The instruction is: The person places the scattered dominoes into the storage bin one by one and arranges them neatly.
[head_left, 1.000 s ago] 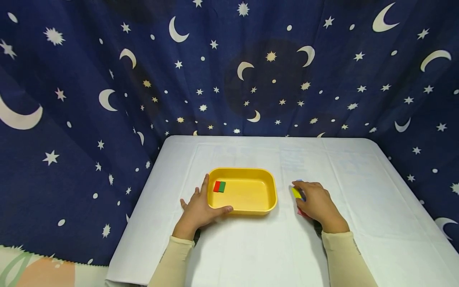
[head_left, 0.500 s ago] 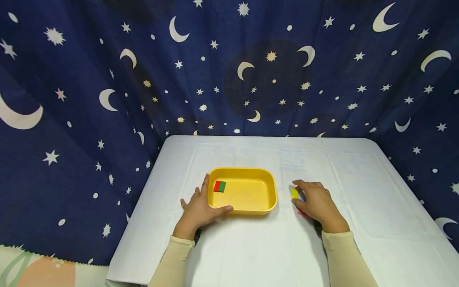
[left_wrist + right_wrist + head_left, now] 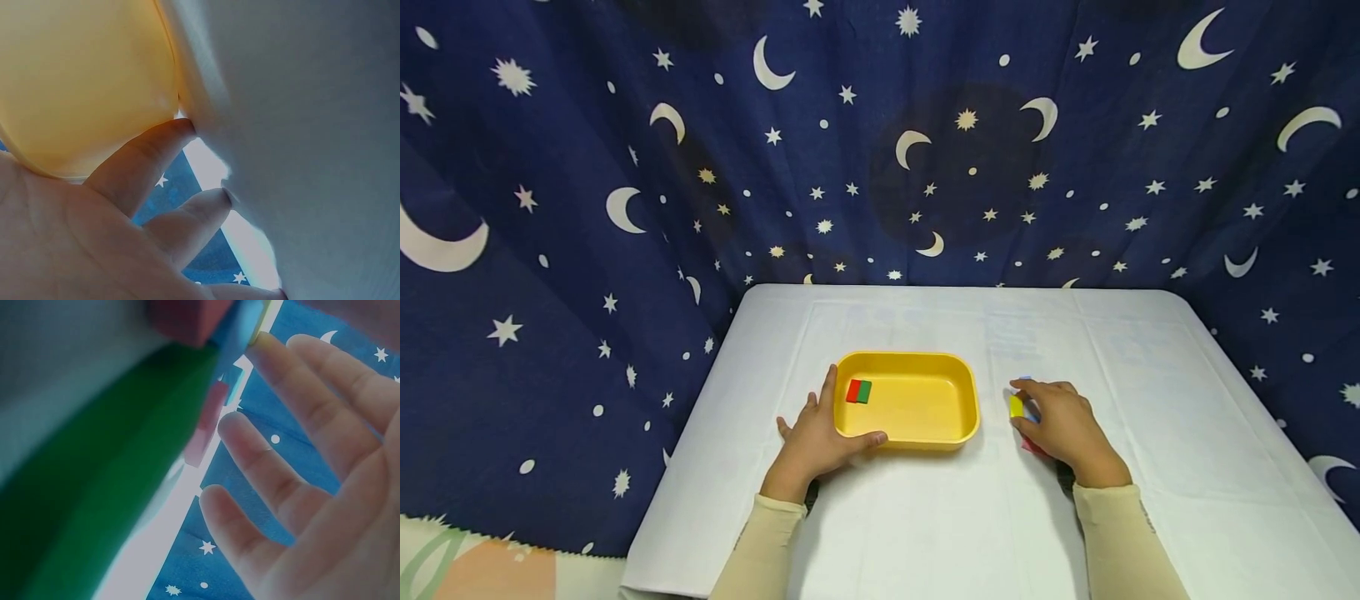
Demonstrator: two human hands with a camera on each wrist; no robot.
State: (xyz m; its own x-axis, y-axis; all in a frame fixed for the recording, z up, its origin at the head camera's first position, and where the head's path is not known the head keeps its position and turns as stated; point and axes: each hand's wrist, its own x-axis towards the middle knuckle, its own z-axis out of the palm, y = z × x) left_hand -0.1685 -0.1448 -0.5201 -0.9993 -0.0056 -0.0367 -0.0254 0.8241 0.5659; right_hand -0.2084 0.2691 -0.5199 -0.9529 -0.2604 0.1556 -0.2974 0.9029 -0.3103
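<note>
My left hand [image 3: 815, 435] lies spread round the near left corner of a yellow tray [image 3: 917, 443]. Its thumb crosses the front rim and its index finger runs along the left side; in the left wrist view the fingertips touch the white cloth. Inside the tray, at its left, a red block [image 3: 853, 391] and a green block [image 3: 865, 392] sit side by side. Right of the tray, my right hand [image 3: 1070, 427] pinches a small yellow block [image 3: 1017, 406] between thumb and index finger. Blue [image 3: 1032, 409] and reddish [image 3: 1032, 448] blocks show partly beneath that hand.
The right wrist view shows a blurred green block [image 3: 119, 469] close up, plus a red block [image 3: 187, 322] and a pinkish block [image 3: 208, 422]. A white cloth [image 3: 925, 517] covers the table. Behind hangs a dark blue curtain [image 3: 865, 217] with moons and stars.
The yellow block has turned from slanted to straighter between my right fingers, and the thumb has shifted slightly left. My left hand and the tray stay in place.
</note>
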